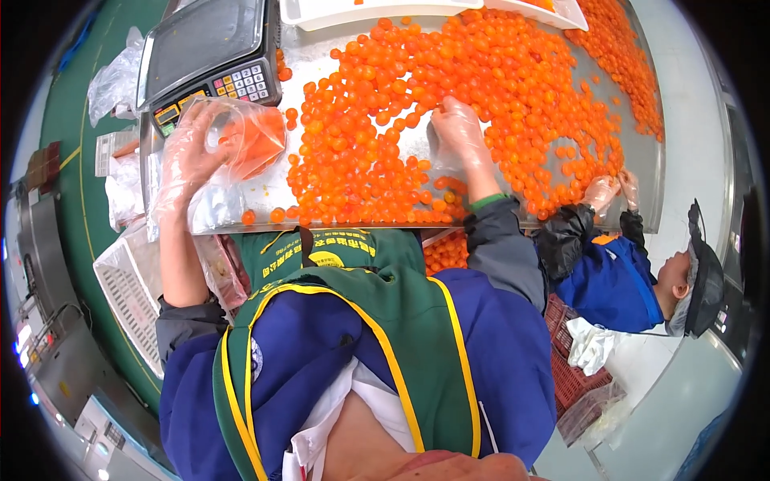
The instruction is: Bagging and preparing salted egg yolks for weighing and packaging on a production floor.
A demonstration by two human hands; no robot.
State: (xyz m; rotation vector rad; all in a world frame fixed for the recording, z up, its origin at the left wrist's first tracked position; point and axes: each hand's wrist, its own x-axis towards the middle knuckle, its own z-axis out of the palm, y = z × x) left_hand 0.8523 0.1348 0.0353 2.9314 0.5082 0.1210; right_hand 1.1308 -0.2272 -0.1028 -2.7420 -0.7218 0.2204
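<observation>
While the left hand (192, 152) holds a clear bag (245, 136) up by its mouth, the right hand (459, 132) lies palm-down among the orange balls (481, 72) spread over the steel surface (273, 188). Both hands wear thin clear gloves.

Key relation: the bag sits to the left of the right hand, well apart from it, with a strip of balls between. The bag's mouth is at its upper left, at the left hand, and its body runs down-right toward the pile. The right hand is the nearer one to the balls; the left hand touches only the bag.

Grip, left: clenched on the bag's mouth. Grip, right: fingers curled down over a few balls; cannot tell whether any are enclosed.

The bag shows orange content in its lower part.

Relative to the bag:
- scale (210, 50), grey pan, keypad with coloured keys: just behind, nearly touching.
- crumpled clear plastic (116, 76): far left, beyond the scale.
- white tray (361, 12): behind and right, at the surface's far edge.
- white crate (132, 293): below, off the surface.
- a second person's gloved hands (611, 188): far right, at the pile's edge.
</observation>
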